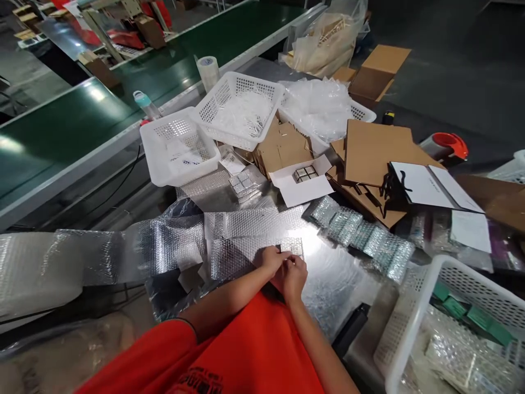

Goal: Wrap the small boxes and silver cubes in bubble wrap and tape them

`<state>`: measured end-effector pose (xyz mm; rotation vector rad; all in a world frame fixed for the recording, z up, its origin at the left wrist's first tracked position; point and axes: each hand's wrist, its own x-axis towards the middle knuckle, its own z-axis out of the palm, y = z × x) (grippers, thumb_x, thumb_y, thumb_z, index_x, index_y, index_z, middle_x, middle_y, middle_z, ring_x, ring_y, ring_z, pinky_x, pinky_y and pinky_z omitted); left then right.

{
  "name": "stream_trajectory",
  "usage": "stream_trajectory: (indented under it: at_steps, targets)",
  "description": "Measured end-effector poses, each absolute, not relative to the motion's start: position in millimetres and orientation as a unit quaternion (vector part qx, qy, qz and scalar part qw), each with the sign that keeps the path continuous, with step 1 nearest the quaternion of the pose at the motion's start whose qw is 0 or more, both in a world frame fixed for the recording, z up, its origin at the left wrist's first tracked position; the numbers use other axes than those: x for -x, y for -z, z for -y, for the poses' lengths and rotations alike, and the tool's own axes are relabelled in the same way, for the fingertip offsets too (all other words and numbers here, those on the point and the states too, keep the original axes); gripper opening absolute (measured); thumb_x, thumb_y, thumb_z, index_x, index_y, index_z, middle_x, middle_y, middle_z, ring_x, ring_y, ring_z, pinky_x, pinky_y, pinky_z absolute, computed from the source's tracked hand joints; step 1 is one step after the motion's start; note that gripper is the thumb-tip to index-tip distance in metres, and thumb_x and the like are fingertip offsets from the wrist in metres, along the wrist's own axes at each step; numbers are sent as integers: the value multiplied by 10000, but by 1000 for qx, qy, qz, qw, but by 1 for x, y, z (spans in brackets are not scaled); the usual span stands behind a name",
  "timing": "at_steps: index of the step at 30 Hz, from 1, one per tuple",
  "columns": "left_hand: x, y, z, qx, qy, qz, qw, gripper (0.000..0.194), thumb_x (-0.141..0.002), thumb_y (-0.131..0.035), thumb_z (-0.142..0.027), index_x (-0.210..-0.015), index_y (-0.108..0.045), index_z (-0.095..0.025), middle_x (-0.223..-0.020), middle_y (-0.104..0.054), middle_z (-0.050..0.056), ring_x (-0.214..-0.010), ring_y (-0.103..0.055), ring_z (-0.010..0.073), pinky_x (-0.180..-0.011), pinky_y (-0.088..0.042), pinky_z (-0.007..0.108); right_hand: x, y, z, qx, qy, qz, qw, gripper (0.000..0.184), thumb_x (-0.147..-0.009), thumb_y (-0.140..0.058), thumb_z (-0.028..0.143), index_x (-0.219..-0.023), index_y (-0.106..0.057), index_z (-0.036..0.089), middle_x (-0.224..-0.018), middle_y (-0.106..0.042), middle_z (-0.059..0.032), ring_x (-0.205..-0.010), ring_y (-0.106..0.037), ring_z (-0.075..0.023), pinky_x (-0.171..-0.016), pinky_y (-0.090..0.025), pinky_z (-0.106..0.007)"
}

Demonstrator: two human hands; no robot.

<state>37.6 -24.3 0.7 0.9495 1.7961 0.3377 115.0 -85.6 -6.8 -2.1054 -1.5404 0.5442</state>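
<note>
Both my hands meet over a long strip of bubble wrap [241,241] on the shiny metal table [340,284]. My left hand [271,259] and my right hand [294,275] are closed, fingertips pinched together on a small bubble-wrapped packet [292,246] at the strip's right end. A row of several wrapped packets [361,235] lies to the right of my hands. An open white box [303,180] with small metallic cubes sits behind.
White perforated baskets [180,145] [240,106] stand at the back beside a green conveyor belt [82,120]. Another basket [459,323] with wrapped items is at front right. Cardboard pieces [377,150], a tape roll [208,70] and an orange tape dispenser [449,145] lie around.
</note>
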Motion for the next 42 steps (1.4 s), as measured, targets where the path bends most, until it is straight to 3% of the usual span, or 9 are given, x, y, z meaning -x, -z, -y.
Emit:
stream_trajectory:
  at_steps: [4, 9, 16, 23, 26, 28, 31, 34, 42]
  targets:
    - [-38, -9, 16, -435, -99, -762, 469, 229, -784, -735, -235, -588, -641, -161, -599, -626, 8, -667, -594, 146, -624, -386, 238, -106, 5, 92, 758, -153, 611, 169, 280, -890, -481, 192, -979, -747, 176, -1132, -692, -136, -1096, -556, -289, -901, -435, -406]
    - [-42, -11, 19, -422, -104, -780, 451, 150, -815, -700, -223, -678, -705, -160, -726, -714, 47, -742, -655, 170, -707, -442, 252, -99, 6, 110, 708, -126, 683, 124, 495, -869, -419, 98, -1307, -649, 118, -1343, -619, -175, -1302, -479, -316, -1102, -352, -494]
    - [-45, -12, 24, -399, -114, -799, 435, 132, -803, -716, -185, -675, -694, -164, -741, -718, 58, -735, -678, 187, -695, -460, 269, -94, 16, 121, 683, -154, 703, 124, 575, -846, -386, 88, -1380, -598, 94, -1436, -563, -183, -1410, -397, -331, -1181, -273, -537]
    - [-44, -14, 25, -403, -119, -799, 430, 199, -785, -732, -163, -606, -646, -175, -671, -671, 32, -712, -653, 174, -684, -434, 259, -144, 5, 97, 692, -228, 622, 286, 428, -906, -394, 288, -1212, -664, 160, -1214, -653, -170, -1145, -578, -293, -1014, -460, -486]
    - [-43, -12, 26, -405, -120, -797, 432, 247, -781, -729, -181, -567, -607, -177, -638, -648, 20, -699, -643, 170, -686, -429, 257, -176, 3, 68, 745, -278, 541, 272, 477, -843, -512, 419, -1212, -633, 142, -1166, -660, -186, -1083, -597, -313, -961, -477, -485]
    - [-42, -10, 27, -405, -125, -795, 434, 260, -782, -719, -189, -557, -588, -178, -619, -633, 12, -681, -628, 166, -676, -424, 259, -190, 4, 50, 764, -369, 473, 236, 525, -758, -610, 494, -1157, -633, 153, -1028, -698, -147, -961, -637, -294, -876, -507, -429]
    - [-39, -6, 30, -404, -146, -788, 441, 258, -780, -708, -190, -561, -572, -180, -605, -613, -5, -652, -599, 149, -657, -412, 250, -198, 6, 33, 754, -456, 426, 206, 399, -692, -650, 531, -926, -641, 209, -788, -697, -53, -782, -648, -247, -755, -510, -359]
    - [-34, 1, 35, -400, -180, -776, 454, 235, -774, -702, -194, -575, -578, -180, -598, -598, -23, -649, -585, 137, -660, -412, 240, -192, 5, 31, 744, -460, 436, 213, 349, -667, -642, 552, -795, -572, 235, -722, -668, -16, -707, -628, -220, -704, -500, -340]
    - [-24, 16, 41, -375, -227, -754, 489, 218, -779, -659, -155, -582, -567, -176, -570, -545, -51, -606, -535, 114, -638, -408, 224, -158, -2, 39, 757, -427, 438, 230, 515, -679, -648, 541, -1055, -499, 222, -833, -690, -34, -766, -669, -256, -706, -518, -367]
